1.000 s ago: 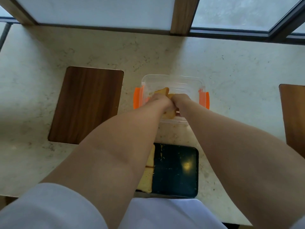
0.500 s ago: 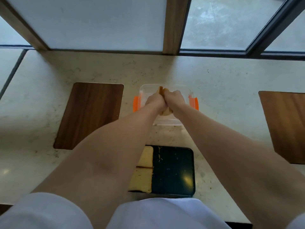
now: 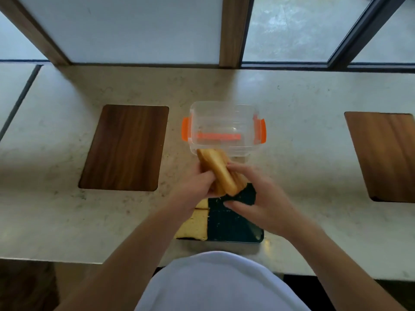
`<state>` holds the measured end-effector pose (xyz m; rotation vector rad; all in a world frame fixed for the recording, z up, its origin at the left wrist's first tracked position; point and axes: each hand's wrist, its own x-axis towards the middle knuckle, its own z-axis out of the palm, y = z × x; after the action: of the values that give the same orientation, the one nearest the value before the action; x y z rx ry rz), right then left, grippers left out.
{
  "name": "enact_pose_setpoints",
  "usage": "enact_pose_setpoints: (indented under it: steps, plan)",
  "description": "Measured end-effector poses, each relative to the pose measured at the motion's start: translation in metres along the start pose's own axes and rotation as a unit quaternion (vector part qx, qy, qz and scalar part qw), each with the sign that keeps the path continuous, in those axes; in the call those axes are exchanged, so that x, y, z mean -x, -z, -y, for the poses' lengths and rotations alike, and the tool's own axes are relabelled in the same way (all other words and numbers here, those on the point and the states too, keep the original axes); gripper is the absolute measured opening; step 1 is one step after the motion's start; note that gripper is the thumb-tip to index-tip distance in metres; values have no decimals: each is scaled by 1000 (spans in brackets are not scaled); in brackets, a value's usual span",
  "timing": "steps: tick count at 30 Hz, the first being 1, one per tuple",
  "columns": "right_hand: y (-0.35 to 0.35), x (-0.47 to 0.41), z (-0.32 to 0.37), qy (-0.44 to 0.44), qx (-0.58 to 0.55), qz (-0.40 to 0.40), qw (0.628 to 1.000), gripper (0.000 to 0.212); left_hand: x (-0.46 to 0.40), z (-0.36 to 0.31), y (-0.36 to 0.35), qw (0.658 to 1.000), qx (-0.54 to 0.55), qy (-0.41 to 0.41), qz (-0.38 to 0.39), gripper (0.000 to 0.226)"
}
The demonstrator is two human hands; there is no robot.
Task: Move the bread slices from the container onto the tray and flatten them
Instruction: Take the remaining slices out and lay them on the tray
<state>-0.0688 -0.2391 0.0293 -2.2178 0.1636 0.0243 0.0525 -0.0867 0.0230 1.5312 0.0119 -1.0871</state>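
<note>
Bread slices [image 3: 221,173]: a small stack, held on edge in the air between the container and the tray, crusts facing up.
Left hand [image 3: 197,187]: closed around the near left side of the stack, carrying it.
Right hand [image 3: 258,198]: fingers part-spread, fingertips [image 3: 231,166] touching the right face of the stack; the palm holds nothing.
Container [image 3: 224,113]: clear plastic with orange clips, on the counter [image 3: 303,153] just beyond the hands; appears to hold no more bread.
Tray [image 3: 233,227]: dark, near the counter's front edge; two flattened slices [image 3: 194,225] lie along its left side, the right part is bare.
Handling estimate: light, soft, compressible; likely to tear or crumb if pinched hard.
Grip advice: support the broad faces with flat fingers, not the crust corners; separate one slice at a time.
Flattening advice: lay each slice on the bare tray area and press with an open palm, evenly.
</note>
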Motion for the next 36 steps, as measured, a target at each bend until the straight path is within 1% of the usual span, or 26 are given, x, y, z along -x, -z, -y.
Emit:
enact_pose_setpoints:
  steps: [1, 3, 5, 7, 8, 9, 11, 12, 13, 14, 16, 19, 24, 25, 27, 30, 33, 34, 36]
  plan:
    - [-10, 9, -6, -15, -1, 0, 1000, 64, 2, 13, -1, 1000, -14, 12, -6, 44]
    - [-26, 21, -17, -52, -42, 8, 998, 53, 3, 37, -2, 998, -55, 36, -11, 42]
    - [-38, 31, -28, -85, -105, 16, 991, 42, 3, 58, -2, 994, -87, 71, -12, 41]
    - [-51, 40, -39, -130, -176, -3, 976, 30, 6, 76, 1, 988, -107, 112, -18, 41]
    - [-57, 44, -46, -166, -220, -21, 961, 25, 8, 83, 3, 984, -113, 132, -26, 42]
    - [-62, 48, -52, -211, -273, -45, 937, 20, 8, 90, 6, 981, -119, 149, -35, 44]
    - [-68, 51, -67, -304, -378, -93, 870, 18, 8, 100, 11, 975, -128, 172, -52, 48]
    - [-69, 51, -75, -341, -404, -112, 841, 19, 8, 103, 12, 974, -134, 174, -59, 48]
    - [-70, 51, -82, -370, -411, -123, 824, 19, 8, 106, 13, 973, -139, 174, -66, 47]
    - [-71, 51, -89, -391, -404, -127, 817, 17, 8, 107, 14, 972, -141, 173, -73, 46]
    - [-72, 51, -102, -418, -371, -123, 820, 16, 8, 110, 15, 973, -135, 172, -78, 46]
    - [-71, 47, -118, -454, -348, -120, 811, 23, 8, 113, 15, 974, -125, 174, -78, 48]
    - [-68, 28, -131, -500, -377, -116, 771, 27, 5, 113, 11, 976, -112, 174, -71, 52]
    - [-68, 24, -133, -504, -363, -115, 775, 29, 4, 112, 11, 976, -110, 175, -72, 52]
    - [-69, 17, -136, -503, -312, -121, 797, 39, 1, 110, 11, 975, -110, 179, -76, 51]
    - [-71, 14, -137, -470, -211, -141, 845, 48, -3, 107, 11, 976, -102, 178, -77, 46]
    - [-72, 17, -136, -396, -24, -114, 911, 50, -10, 100, 13, 977, -98, 174, -78, 47]
    - [-73, 19, -137, -371, 33, -99, 923, 51, -12, 98, 14, 978, -94, 170, -79, 48]
    - [-75, 23, -137, -332, 105, -76, 934, 56, -17, 92, 14, 980, -82, 164, -80, 48]
